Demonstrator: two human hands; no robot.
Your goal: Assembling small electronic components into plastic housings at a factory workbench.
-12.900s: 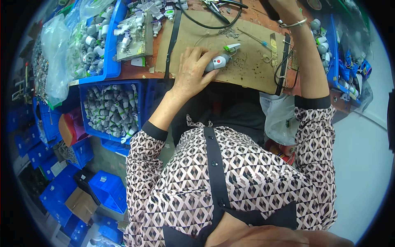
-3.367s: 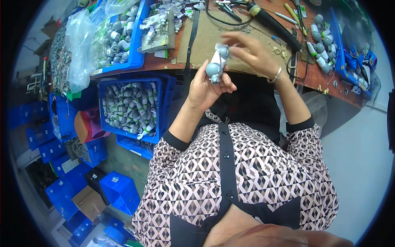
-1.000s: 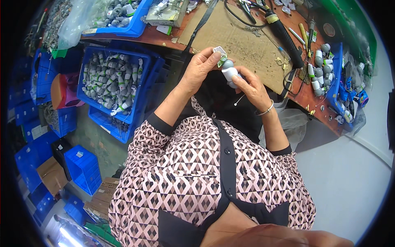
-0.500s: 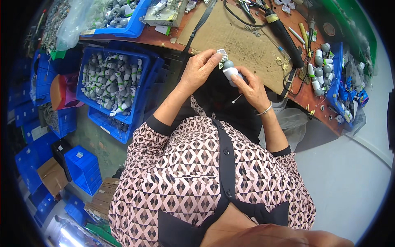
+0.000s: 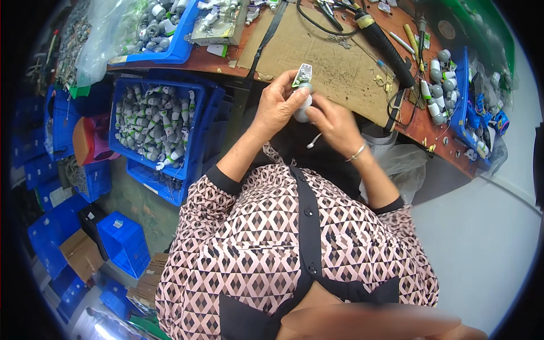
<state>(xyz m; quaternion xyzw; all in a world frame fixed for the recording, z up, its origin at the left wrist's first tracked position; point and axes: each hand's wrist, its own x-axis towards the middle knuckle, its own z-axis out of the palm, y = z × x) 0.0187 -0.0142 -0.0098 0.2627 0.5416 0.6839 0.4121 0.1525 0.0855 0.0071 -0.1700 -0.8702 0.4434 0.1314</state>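
Over the table's front edge, my left hand pinches a grey-and-white plastic piece with rounded sections. A flat white-and-green part sticks up at its far end, above my left fingertips. My right hand, slightly blurred, closes its thumb and fingers at the right side of the piece's lower rounded section. A thin white strip with a small end hangs below the right hand. My fingers hide part of the piece, so its exact kind cannot be made out.
A worn cardboard sheet covers part of the red-brown table. On it lies a black-handled tool with a cable. Similar grey-and-white pieces fill a blue crate at left and lie near a blue bin at right.
The held piece has turned more upright and shifted slightly left, its flat end now pointing away from me. My right hand has moved left and down with it.
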